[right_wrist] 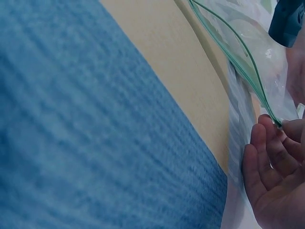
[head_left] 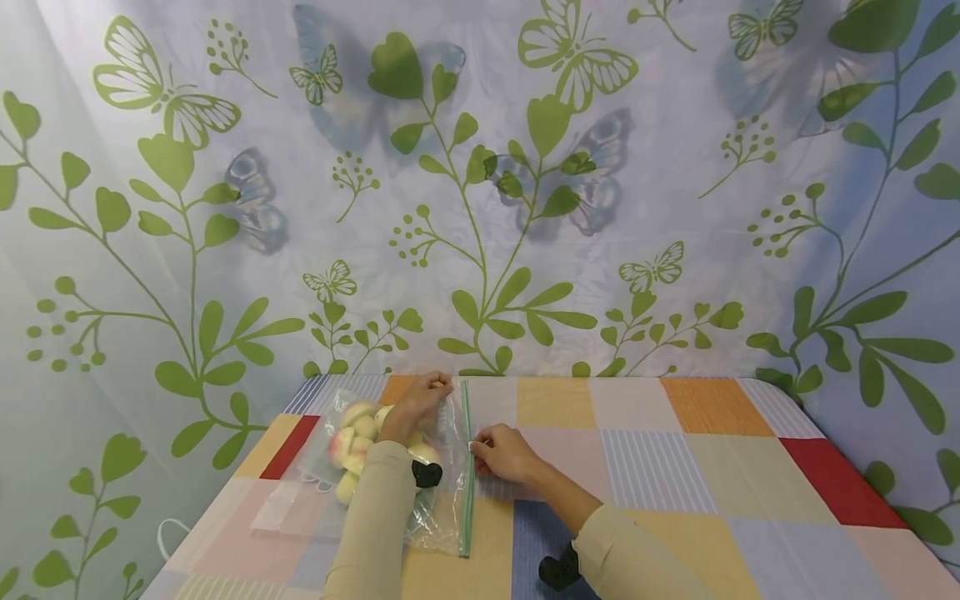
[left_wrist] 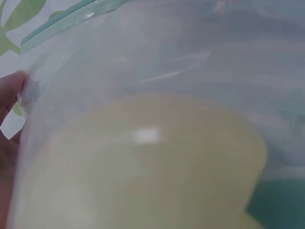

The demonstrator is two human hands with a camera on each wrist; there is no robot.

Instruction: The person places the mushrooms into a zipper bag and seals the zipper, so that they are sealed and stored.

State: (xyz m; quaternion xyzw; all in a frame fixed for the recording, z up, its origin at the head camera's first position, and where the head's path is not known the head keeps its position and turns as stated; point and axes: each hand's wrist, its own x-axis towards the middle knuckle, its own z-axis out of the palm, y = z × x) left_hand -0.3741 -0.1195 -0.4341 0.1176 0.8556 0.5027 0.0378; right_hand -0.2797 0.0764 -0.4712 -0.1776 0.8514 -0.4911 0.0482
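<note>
A clear zip bag (head_left: 438,533) lies on the patchwork cloth, its green zip strip (head_left: 466,508) along the right side. Inside it are several pale yellow fruits (head_left: 358,412), some blushed pink, like peaches. Reaching across the bag, my left hand (head_left: 420,404) pinches its far edge close to the strip. In the left wrist view, a fruit fills much of the frame behind the film, with fingers (left_wrist: 10,90) at the bag's edge. My right hand (head_left: 506,454) pinches the zip strip near its middle; the right wrist view shows thumb and fingertips on the green zip (right_wrist: 274,119).
The patchwork cloth (head_left: 645,467) covers the table and stretches right of the bag. Behind the table hangs a curtain (head_left: 675,192) printed with leaves and butterflies. A white cord (head_left: 167,533) loops at the table's left edge. Black wrist devices (head_left: 558,571) sit on both forearms.
</note>
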